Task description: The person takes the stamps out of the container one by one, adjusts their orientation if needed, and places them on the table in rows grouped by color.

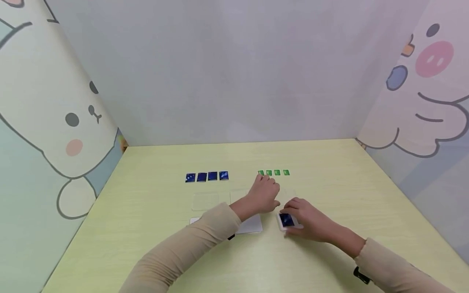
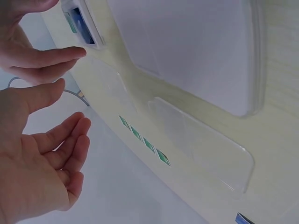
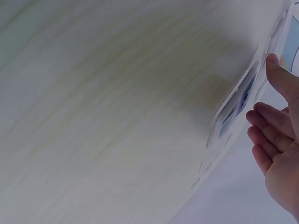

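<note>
My right hand [image 1: 311, 219] hovers around a small white-rimmed case [image 1: 280, 224] holding a dark blue card [image 1: 287, 220]. In the right wrist view its fingers [image 3: 273, 135] are extended and spread from the thumb, beside the case [image 3: 215, 126]; a green card [image 3: 226, 123] also shows there. Whether this hand touches the case, I cannot tell. My left hand [image 1: 261, 195] is above the table, left of the right hand. Its fingers [image 2: 65, 144] bend loosely with nothing between them in the left wrist view.
Several dark blue cards [image 1: 212, 176] form a row at the back left, several small green cards [image 1: 277, 172] at the back right. Clear plastic covers [image 1: 205, 201] lie in front of them. White cases [image 1: 250, 225] sit nearer, partly behind my left sleeve [image 1: 198, 234].
</note>
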{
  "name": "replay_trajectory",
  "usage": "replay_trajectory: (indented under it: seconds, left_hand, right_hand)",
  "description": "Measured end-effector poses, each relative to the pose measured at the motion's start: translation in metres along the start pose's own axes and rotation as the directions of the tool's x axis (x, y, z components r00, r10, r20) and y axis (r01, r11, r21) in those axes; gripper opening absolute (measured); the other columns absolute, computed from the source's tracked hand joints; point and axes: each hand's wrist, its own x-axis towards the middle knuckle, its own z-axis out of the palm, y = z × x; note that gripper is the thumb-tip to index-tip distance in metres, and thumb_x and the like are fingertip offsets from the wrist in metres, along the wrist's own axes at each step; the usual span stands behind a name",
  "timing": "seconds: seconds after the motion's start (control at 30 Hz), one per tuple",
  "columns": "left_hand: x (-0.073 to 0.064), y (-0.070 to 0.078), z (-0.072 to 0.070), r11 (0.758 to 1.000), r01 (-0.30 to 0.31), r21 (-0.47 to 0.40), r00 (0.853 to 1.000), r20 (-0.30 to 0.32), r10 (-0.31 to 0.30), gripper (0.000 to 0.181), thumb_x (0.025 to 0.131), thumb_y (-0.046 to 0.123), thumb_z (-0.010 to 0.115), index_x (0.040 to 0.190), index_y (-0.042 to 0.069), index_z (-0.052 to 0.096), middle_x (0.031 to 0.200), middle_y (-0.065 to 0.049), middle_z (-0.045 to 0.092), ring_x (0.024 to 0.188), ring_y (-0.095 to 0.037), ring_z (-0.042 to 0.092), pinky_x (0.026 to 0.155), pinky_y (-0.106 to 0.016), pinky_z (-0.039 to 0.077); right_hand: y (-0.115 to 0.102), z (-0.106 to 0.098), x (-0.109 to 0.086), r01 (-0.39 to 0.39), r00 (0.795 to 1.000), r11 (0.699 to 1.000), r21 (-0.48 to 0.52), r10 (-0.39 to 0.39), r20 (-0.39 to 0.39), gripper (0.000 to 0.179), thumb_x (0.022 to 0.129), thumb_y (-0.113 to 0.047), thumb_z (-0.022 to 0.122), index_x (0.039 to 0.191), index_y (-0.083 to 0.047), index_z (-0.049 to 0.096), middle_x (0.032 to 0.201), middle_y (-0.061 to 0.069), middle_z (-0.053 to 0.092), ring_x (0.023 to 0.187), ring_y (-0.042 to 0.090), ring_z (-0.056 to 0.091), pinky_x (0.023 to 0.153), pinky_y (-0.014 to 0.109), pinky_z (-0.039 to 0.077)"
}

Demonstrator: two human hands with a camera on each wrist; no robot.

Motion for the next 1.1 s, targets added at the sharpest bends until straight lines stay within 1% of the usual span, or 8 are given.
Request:
replay_trajectory:
  seconds: [0.17, 0.27, 0.43, 0.63, 0.8, 0.93, 1.1]
  left_hand:
    - [-0.001, 0.003, 0.000, 1.000, -0.004, 0.006, 1.000, -0.005, 0.004, 0.031, 0.091, 0.047, 0.064, 0.104, 0.019, 0.065, 0.107, 0.005, 0.065, 0.102, -0.014, 0.052, 0.093, -0.032, 0.036]
    - [-0.001, 0.004, 0.000, 1.000, -0.006, 0.012, 1.000, -0.012, 0.006, 0.031, 0.091, 0.048, 0.064, 0.102, 0.019, 0.065, 0.107, 0.006, 0.065, 0.101, -0.014, 0.051, 0.092, -0.031, 0.035]
    - [0.000, 0.006, -0.002, 1.000, -0.014, 0.009, 1.000, -0.006, 0.014, 0.031, 0.091, 0.048, 0.064, 0.101, 0.019, 0.065, 0.104, 0.006, 0.064, 0.098, -0.014, 0.050, 0.093, -0.031, 0.035]
    - [-0.001, 0.010, 0.000, 1.000, -0.021, -0.006, 1.000, 0.007, 0.021, 0.032, 0.091, 0.048, 0.063, 0.103, 0.018, 0.065, 0.104, 0.006, 0.063, 0.095, -0.013, 0.048, 0.093, -0.031, 0.035]
    - [-0.004, 0.015, 0.002, 1.000, -0.023, 0.005, 1.000, 0.015, 0.023, 0.032, 0.091, 0.048, 0.064, 0.103, 0.019, 0.065, 0.104, 0.006, 0.063, 0.096, -0.013, 0.048, 0.092, -0.029, 0.035]
    - [-0.003, 0.019, 0.007, 0.999, -0.029, 0.017, 0.999, 0.021, 0.029, 0.030, 0.091, 0.048, 0.064, 0.099, 0.020, 0.065, 0.102, 0.007, 0.064, 0.095, -0.012, 0.049, 0.091, -0.028, 0.035]
    - [-0.002, 0.023, 0.011, 0.999, -0.037, 0.022, 0.999, 0.029, 0.037, 0.031, 0.092, 0.049, 0.062, 0.101, 0.020, 0.065, 0.103, 0.007, 0.064, 0.094, -0.011, 0.048, 0.091, -0.028, 0.035]
  right_hand:
    - [0.005, -0.003, -0.003, 0.027, 0.999, 0.999, -0.038, -0.028, -0.019, 0.052, 0.069, -0.036, 0.088, 0.109, -0.008, 0.070, 0.108, -0.001, 0.066, 0.103, 0.017, 0.059, 0.091, 0.041, 0.052]
    - [0.007, -0.005, -0.004, 0.007, 1.000, 0.999, -0.039, -0.007, 0.002, 0.053, 0.069, -0.037, 0.088, 0.110, -0.008, 0.070, 0.109, -0.001, 0.066, 0.103, 0.017, 0.059, 0.092, 0.041, 0.053]
    - [0.009, -0.010, -0.007, -0.054, 0.997, 0.998, -0.023, 0.056, 0.060, 0.052, 0.071, -0.037, 0.087, 0.112, -0.010, 0.070, 0.111, -0.001, 0.066, 0.105, 0.017, 0.058, 0.093, 0.042, 0.053]
    - [0.014, -0.011, -0.012, -0.066, 0.995, 0.997, -0.030, 0.068, 0.070, 0.050, 0.072, -0.037, 0.086, 0.112, -0.010, 0.070, 0.109, -0.002, 0.067, 0.104, 0.017, 0.059, 0.093, 0.042, 0.053]
    - [0.016, -0.011, -0.015, -0.076, 0.994, 0.996, -0.039, 0.079, 0.071, 0.052, 0.070, -0.039, 0.086, 0.112, -0.011, 0.071, 0.109, -0.002, 0.067, 0.104, 0.016, 0.060, 0.093, 0.041, 0.054]
    - [0.019, -0.009, -0.017, -0.056, 0.997, 0.997, -0.046, 0.058, 0.047, 0.052, 0.069, -0.038, 0.087, 0.110, -0.010, 0.071, 0.107, -0.002, 0.067, 0.102, 0.015, 0.060, 0.091, 0.040, 0.054]
    - [0.023, -0.006, -0.020, -0.014, 1.000, 0.998, -0.053, 0.015, 0.011, 0.048, 0.070, -0.035, 0.087, 0.107, -0.009, 0.071, 0.104, -0.002, 0.067, 0.099, 0.015, 0.060, 0.089, 0.040, 0.053]
